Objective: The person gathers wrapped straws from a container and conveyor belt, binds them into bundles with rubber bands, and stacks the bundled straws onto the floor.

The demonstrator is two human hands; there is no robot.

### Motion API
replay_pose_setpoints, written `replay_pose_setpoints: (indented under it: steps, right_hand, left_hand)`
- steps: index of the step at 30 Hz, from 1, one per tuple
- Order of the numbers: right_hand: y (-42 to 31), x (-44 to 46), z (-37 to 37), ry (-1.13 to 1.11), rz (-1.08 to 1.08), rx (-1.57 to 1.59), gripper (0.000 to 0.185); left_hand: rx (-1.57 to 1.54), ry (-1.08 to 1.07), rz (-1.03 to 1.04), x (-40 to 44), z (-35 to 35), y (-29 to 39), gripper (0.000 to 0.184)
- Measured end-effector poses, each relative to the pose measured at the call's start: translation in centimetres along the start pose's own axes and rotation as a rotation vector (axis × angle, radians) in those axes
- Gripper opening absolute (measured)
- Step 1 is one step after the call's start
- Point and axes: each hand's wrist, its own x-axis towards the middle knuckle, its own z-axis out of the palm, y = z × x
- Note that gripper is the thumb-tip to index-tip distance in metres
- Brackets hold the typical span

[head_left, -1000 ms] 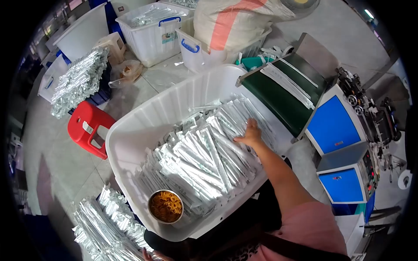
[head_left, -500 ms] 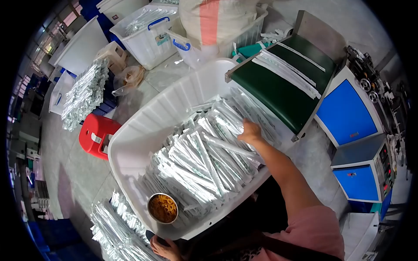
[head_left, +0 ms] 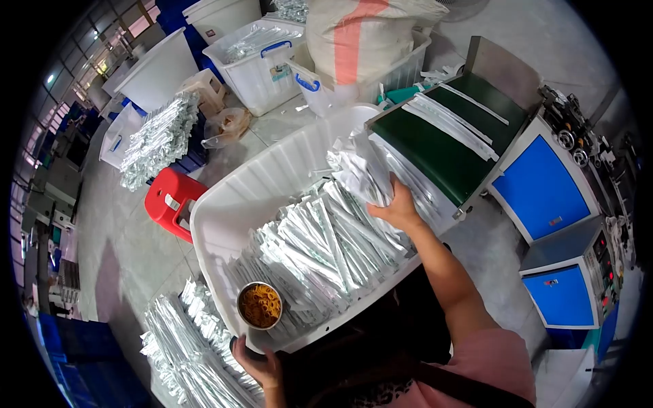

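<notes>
My right hand (head_left: 398, 207) is closed around a bundle of thin white and silver wrapped packets (head_left: 360, 170), lifted above the right part of a white plastic tub (head_left: 238, 183). Many similar long packets (head_left: 320, 245) lie heaped in the tub. By its near left corner is my left hand (head_left: 258, 367), fingers curled about a dark object (head_left: 253, 353) that I cannot make out. Close to that hand, a round metal cup (head_left: 260, 306) full of yellow-orange rubber bands rests on the packets inside the tub.
A green conveyor belt (head_left: 435, 153) carrying several strips reaches the tub's right side. Blue-doored machine cabinets (head_left: 544, 183) stand to the right. On the left are a red stool (head_left: 170, 200) and stacked silver packets (head_left: 163, 136); more packet bundles (head_left: 187, 347) lie near left.
My right hand has raised a bundle of packets out of the heap. My left hand shows more fully at the tub's corner. The whole view has shifted slightly.
</notes>
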Motion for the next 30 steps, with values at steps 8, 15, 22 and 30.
replay_pose_setpoints:
  steps: [8, 15, 22, 30]
  right_hand:
    - [-14.3, -4.0, 0.6, -0.635, -0.214, 0.433, 0.061]
    - [-8.6, -18.5, 7.7, -1.041, 0.643, 0.678, 0.070]
    - [-16.2, -8.7, 8.3, -0.316, -0.645, 0.016, 0.070]
    - [-18.9, -9.5, 13.3, -0.877, -0.545, 0.132, 0.019]
  left_hand:
    - [-1.115, -0.818, -0.101, 16.6, 4.8, 12.6, 0.082]
    - [-1.671, -0.988, -1.146, 4.2, 6.6, 7.0, 0.049]
    - [-1.911, -0.951, -1.285, 3.0, 3.8, 5.9, 0.042]
    - [-1.865, -0.853, -0.988, 4.2, -0.4, 7.6, 0.049]
